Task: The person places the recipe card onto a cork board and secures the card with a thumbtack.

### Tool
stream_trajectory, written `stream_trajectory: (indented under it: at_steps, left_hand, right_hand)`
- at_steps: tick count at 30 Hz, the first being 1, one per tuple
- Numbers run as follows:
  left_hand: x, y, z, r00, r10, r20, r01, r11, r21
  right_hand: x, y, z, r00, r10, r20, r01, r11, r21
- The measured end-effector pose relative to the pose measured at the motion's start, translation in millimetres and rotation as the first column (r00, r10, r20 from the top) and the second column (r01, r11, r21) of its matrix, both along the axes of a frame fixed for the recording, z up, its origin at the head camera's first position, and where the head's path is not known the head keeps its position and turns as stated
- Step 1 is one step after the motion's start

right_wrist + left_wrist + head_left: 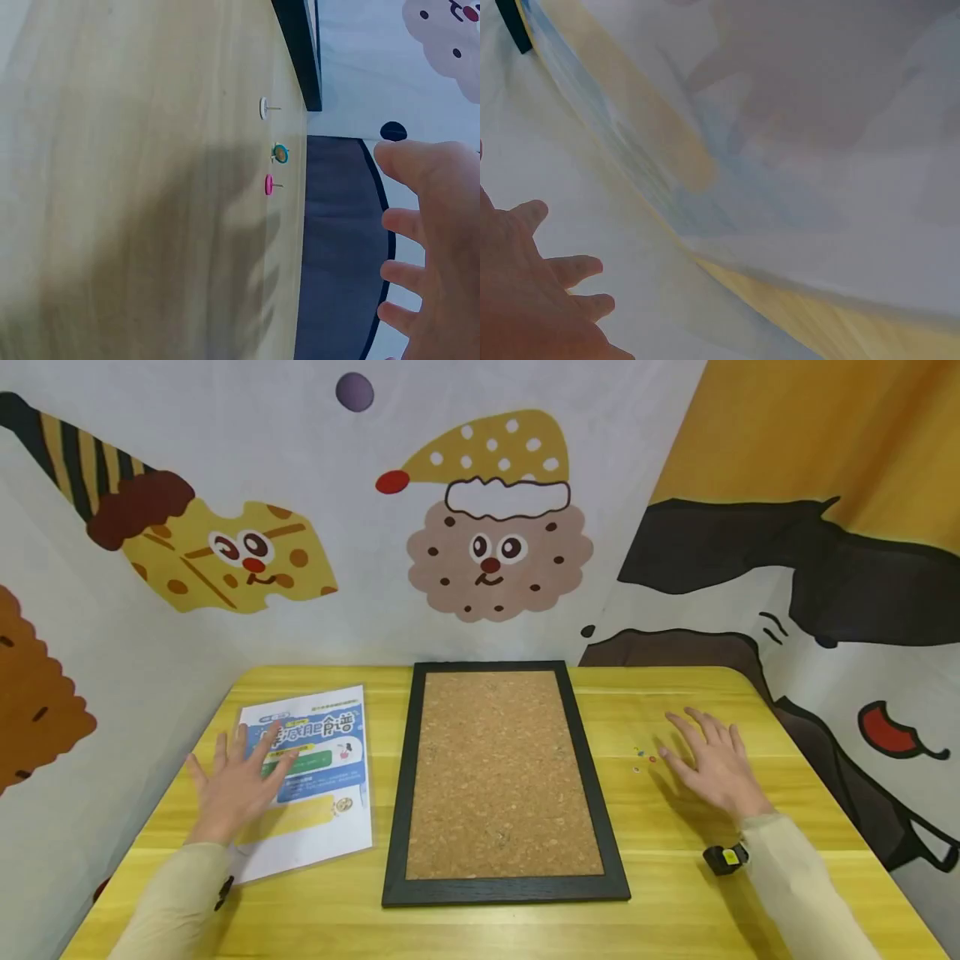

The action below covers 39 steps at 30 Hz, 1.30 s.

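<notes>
A printed sheet [318,839] with blue, green and yellow blocks and Chinese lettering lies on the left of the table, with a glossy, clear surface. Over its left side my left hand [236,792] is spread, holding nothing; whether it touches the sheet I cannot tell. A cork board [502,777] in a black frame lies flat in the middle. To its right are several small thumbtacks, among them a white one [263,109], a teal one [280,153] and a pink one [268,184]. My right hand [716,766] hovers just right of these, fingers apart and bare.
The wooden table [510,935] has rounded far corners. Behind it and along both sides hangs white cloth [360,635] with cartoon prints. A black wrist device [725,859] sits at my right cuff.
</notes>
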<state>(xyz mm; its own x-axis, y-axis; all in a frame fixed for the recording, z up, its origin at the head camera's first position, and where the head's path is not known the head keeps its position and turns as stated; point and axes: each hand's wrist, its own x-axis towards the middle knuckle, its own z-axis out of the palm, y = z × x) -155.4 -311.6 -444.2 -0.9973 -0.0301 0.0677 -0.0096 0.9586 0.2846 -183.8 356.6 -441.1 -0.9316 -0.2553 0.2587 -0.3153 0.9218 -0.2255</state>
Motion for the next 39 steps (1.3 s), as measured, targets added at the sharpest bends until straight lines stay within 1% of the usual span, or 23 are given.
stream_trajectory:
  at_steps: [3,7,12,17,20,23,27,30,32,36,39]
  left_hand:
    - [4.0,-9.5,-2.0,0.999,0.009,0.038,-0.009,1.000,0.003]
    - [8.6,-23.3,-3.7,0.992,0.019,0.124,-0.025,0.998,0.049]
    - [15.2,-37.2,-7.4,0.975,0.031,0.220,-0.053,0.994,0.094]
    - [19.4,-42.6,-6.8,0.949,0.027,0.314,-0.071,0.989,0.129]
    - [18.9,-44.4,-4.7,0.935,0.031,0.352,-0.085,0.987,0.139]
    - [17.9,-46.1,-3.0,0.925,0.050,0.377,-0.111,0.983,0.143]
    - [17.4,-48.1,-2.3,0.918,0.050,0.394,-0.116,0.982,0.146]
    - [17.0,-48.7,-2.9,0.922,0.031,0.385,-0.096,0.984,0.150]
    - [15.6,-48.2,-4.2,0.928,0.030,0.371,-0.089,0.986,0.142]
    - [10.3,-46.6,-7.2,0.949,0.034,0.313,-0.074,0.990,0.119]
    - [5.4,-45.8,-9.5,0.968,0.040,0.249,-0.064,0.994,0.091]
  right_hand:
    - [3.2,-2,-1.8,1.000,0.013,-0.001,-0.013,1.000,-0.013]
    - [5.0,-5,-2.6,1.000,0.024,-0.004,-0.024,0.999,-0.032]
    - [5.2,-10,-4.5,0.999,0.053,0.001,-0.053,0.998,-0.038]
    - [5.0,-12,-8.7,0.997,0.071,0.027,-0.070,0.997,-0.044]
    - [5.0,-13,-10.8,0.996,0.077,0.037,-0.075,0.996,-0.052]
    - [4.6,-14,-13.1,0.995,0.088,0.041,-0.085,0.995,-0.061]
    - [3.5,-14,-15.6,0.993,0.098,0.067,-0.093,0.993,-0.077]
    - [2.5,-13,-17.6,0.991,0.098,0.086,-0.090,0.992,-0.093]
    - [1.5,-13,-19.6,0.992,0.096,0.077,-0.088,0.991,-0.100]
    - [-0.4,-12,-22.4,0.994,0.087,0.071,-0.077,0.988,-0.131]
    - [-1.1,-12,-23.0,0.992,0.069,0.105,-0.051,0.985,-0.164]
